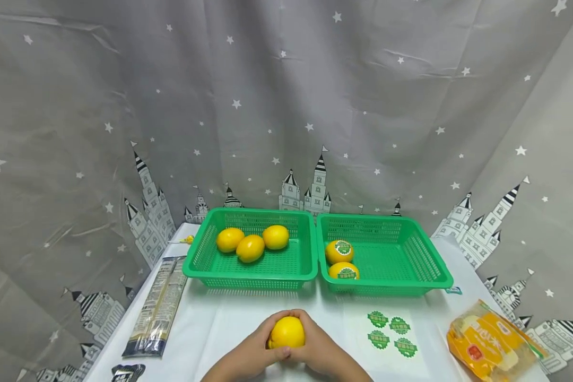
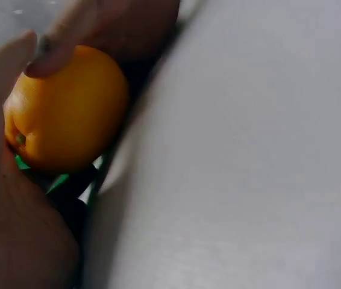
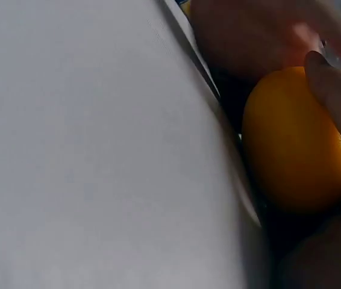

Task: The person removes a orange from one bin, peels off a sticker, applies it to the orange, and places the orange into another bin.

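Observation:
Both hands hold one yellow lemon (image 1: pixel 286 332) just above the white table (image 1: pixel 229 329) at the near middle. My left hand (image 1: pixel 258 345) curls round its left side and my right hand (image 1: pixel 315 342) round its right side. The left wrist view shows the lemon (image 2: pixel 68 108) up close with a bit of green under it. In the right wrist view the lemon (image 3: pixel 294 141) sits against my thumb. Behind stand two green baskets: the left basket (image 1: pixel 196 260) holds three plain lemons (image 1: pixel 250 248), the right basket (image 1: pixel 430 265) two lemons with green stickers (image 1: pixel 340 251).
A sheet with several green round stickers (image 1: pixel 390 334) lies right of my hands. An orange snack bag (image 1: pixel 489 342) sits at the near right. A long flat packet (image 1: pixel 157 305) lies along the left edge. A grey star-print curtain (image 1: pixel 286 106) closes off the back.

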`<state>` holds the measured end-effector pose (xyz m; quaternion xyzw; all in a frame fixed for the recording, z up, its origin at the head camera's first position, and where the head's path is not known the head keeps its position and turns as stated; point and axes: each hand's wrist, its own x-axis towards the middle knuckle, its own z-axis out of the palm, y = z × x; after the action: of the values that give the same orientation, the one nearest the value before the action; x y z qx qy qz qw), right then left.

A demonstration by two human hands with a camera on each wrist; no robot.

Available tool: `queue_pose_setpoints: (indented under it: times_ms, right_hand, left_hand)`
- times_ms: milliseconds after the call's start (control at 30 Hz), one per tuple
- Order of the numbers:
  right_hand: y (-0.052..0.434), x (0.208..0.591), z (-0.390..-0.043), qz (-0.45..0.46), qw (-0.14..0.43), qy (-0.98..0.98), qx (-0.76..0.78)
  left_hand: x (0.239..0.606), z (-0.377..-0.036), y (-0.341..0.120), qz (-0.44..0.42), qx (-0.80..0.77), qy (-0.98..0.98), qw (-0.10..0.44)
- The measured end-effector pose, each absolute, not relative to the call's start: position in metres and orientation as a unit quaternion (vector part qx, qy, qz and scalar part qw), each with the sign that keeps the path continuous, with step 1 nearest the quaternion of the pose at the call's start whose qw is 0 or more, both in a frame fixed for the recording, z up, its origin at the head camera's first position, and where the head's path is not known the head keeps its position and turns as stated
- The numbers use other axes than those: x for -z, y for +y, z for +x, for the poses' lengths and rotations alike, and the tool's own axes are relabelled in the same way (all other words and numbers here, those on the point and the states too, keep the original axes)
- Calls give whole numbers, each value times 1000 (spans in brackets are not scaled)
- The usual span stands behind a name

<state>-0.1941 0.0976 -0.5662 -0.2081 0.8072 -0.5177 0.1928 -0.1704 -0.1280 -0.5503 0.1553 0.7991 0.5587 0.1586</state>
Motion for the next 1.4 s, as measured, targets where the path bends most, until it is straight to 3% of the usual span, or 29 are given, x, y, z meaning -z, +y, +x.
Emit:
queue_pose_setpoints:
  times_ms: [67,233,400,500,633,1167,1400]
  right_hand:
    - [102,562,-194,-217,205,807,509]
    - [143,541,-186,-226,211,843,440]
    - [213,530,-188,-162,99,928,320]
    - [245,534,-192,-97,62,962,249]
    - [266,543,-197,-59,92,968,225]
    - [272,539,-208,-142,139,960,196]
    - [275,540,-207,-178,129,953,206]
  left_hand:
    - [556,-170,-126,186,-554,787,198]
    - [558,-171,-128,168,-539,796,218]
    - [559,-171,-130,142,-543,798,220]
    - [559,-172,-132,146,-547,796,216]
    - [560,-173,-134,153,-548,794,212]
    - [565,-173,-134,144,-553,792,216]
    - [566,-172,-130,154,-550,793,212]
